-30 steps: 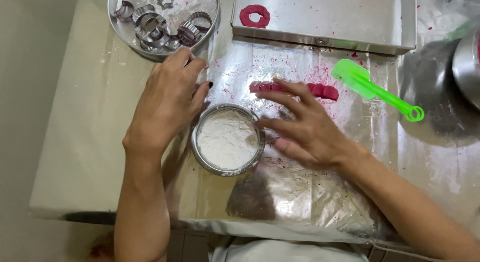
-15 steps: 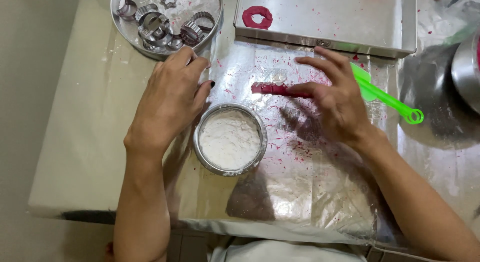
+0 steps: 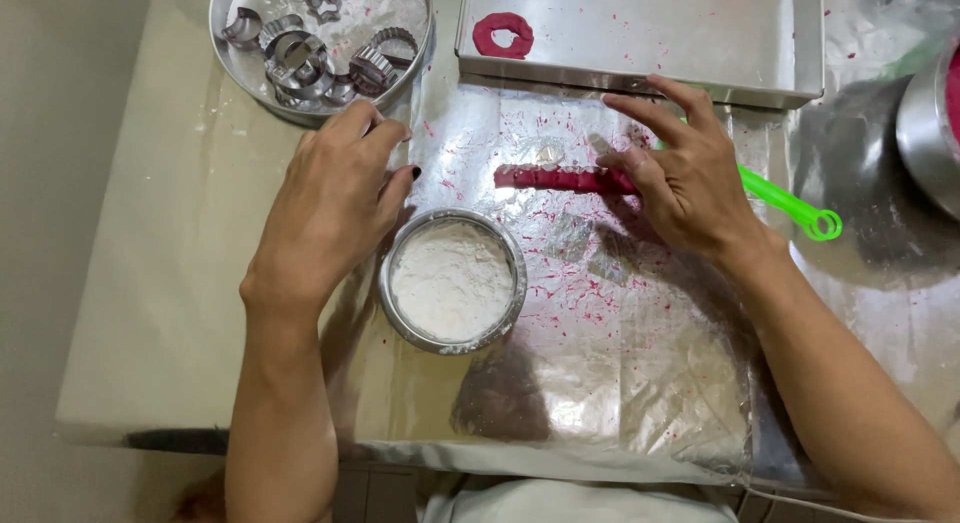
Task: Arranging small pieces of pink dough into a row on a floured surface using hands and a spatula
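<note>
Left hand point(image 3: 335, 208): we rest it flat on the foil point(image 3: 600, 383), grasping nothing.
Right hand point(image 3: 680, 178): our open fingers press the dough roll point(image 3: 560, 178).
Nearby: flour bowl point(image 3: 452, 281).

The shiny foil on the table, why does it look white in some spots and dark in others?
Head view: the crinkled silver foil sheet mirrors overhead light, so glare whitens it near the red dough roll; a dark reflection sits below the round metal bowl of white flour; the right hand casts a soft shadow beside it.
</note>
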